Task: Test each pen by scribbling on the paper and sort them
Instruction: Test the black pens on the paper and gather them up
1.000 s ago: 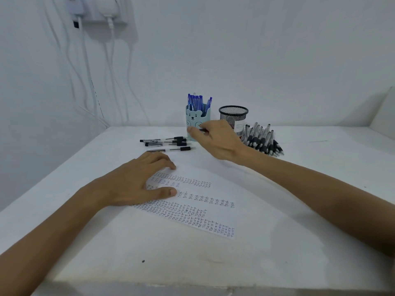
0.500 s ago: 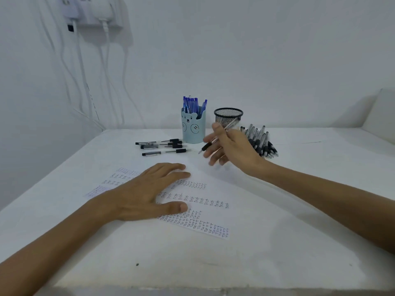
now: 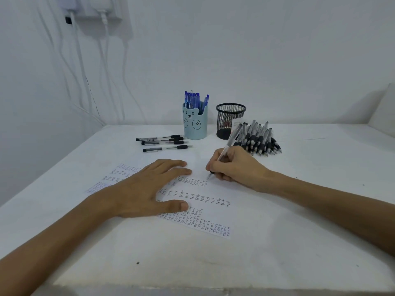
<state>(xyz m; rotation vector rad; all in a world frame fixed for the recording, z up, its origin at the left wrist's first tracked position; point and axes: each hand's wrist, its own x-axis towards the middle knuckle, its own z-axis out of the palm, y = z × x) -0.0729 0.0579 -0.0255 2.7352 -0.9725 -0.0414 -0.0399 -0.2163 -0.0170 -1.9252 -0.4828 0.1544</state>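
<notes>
Right hand point(image 3: 235, 165): fingers curled round a clear-barrelled pen point(image 3: 227, 145) in a writing grip. The barrel slants up and away from the person. The tip is down at the paper point(image 3: 213, 213), at the end of the farthest row of scribbles.

Left hand point(image 3: 147, 189): just left of the right hand, palm down on the paper. The fingers are straight, the thumb is spread, and the hand covers part of the scribbled rows.

Heap of black-gripped pens point(image 3: 259, 139): lying on the table point(image 3: 299, 231), just beyond the right hand.

Black mesh cup point(image 3: 229, 121): upright, beyond the right hand, just left of the heap.

Pale blue bear cup point(image 3: 195, 126): upright, left of the mesh cup, with blue pens point(image 3: 195, 99) standing in it.

Loose black pens point(image 3: 164, 142): lying roughly parallel, beyond the left hand's fingertips and beside the bear cup.

Power strip with cables point(image 3: 98, 13): on the wall, far beyond the left hand.
</notes>
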